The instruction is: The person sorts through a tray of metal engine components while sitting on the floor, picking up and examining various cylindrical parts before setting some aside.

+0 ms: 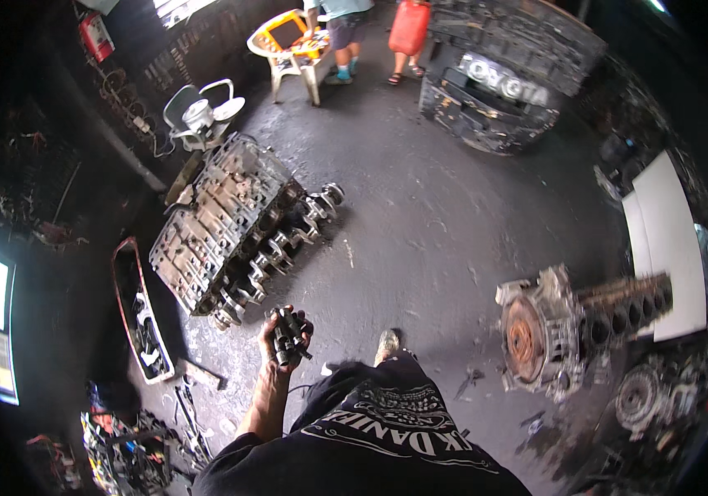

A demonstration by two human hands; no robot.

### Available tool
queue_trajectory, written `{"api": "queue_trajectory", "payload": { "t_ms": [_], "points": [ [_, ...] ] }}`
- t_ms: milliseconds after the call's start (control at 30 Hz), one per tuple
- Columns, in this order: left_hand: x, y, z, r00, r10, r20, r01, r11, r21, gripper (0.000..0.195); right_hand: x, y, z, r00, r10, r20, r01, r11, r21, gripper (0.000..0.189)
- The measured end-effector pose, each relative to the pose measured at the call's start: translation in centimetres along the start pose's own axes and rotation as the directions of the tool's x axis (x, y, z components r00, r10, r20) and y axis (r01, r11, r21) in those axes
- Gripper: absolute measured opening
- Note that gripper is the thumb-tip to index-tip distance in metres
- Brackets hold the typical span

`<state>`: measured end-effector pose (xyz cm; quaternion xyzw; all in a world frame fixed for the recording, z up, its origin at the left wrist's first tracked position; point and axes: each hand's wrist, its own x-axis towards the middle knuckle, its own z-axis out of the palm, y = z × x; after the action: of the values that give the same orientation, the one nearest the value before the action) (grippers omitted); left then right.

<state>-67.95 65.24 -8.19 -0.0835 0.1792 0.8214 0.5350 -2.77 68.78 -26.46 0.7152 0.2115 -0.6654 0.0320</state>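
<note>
Several dark, greasy metal engine parts [288, 338] lie in my left hand [271, 341], its fingers curled around them. My right hand is out of view. Just beyond my left hand, up and to the left, a large engine block [224, 217] rests on the floor. A crankshaft [276, 251] lies along the block's right side. To the left of my hand, a long oil pan [162, 372] with a reddish rim holds loose dark parts. What exactly the held parts are, I cannot tell.
Another engine block with a rusty round plate [522, 338] stands at right, near a white panel [676, 248]. Tools and parts [137, 452] lie at lower left. Two people [348, 31] are at the top, by a plastic chair [279, 59] and a Toyota-lettered tailgate [490, 118].
</note>
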Motion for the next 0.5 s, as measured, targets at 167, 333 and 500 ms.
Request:
{"api": "queue_trajectory", "payload": {
  "t_ms": [167, 333, 500],
  "points": [
    [12.3, 2.7, 4.6, 0.971, 0.181, -0.159, -0.176, 0.983, 0.047, 0.042, 5.7, -24.8, -3.6, 0.998, -0.055, -0.029, 0.048, 0.981, -0.189, 0.026],
    [30.1, 4.2, 7.4, 0.944, 0.28, -0.173, -0.281, 0.96, 0.02, 0.041, 15.1, -52.3, -6.5, 0.882, -0.469, -0.047, 0.455, 0.874, -0.172, 0.021],
    [44.6, 8.5, 12.5, 0.882, 0.372, -0.29, -0.4, 0.915, -0.041, 0.033, 14.1, -75.2, 5.3, 0.915, -0.369, -0.163, 0.324, 0.914, -0.245, 0.026]
  ]
}}
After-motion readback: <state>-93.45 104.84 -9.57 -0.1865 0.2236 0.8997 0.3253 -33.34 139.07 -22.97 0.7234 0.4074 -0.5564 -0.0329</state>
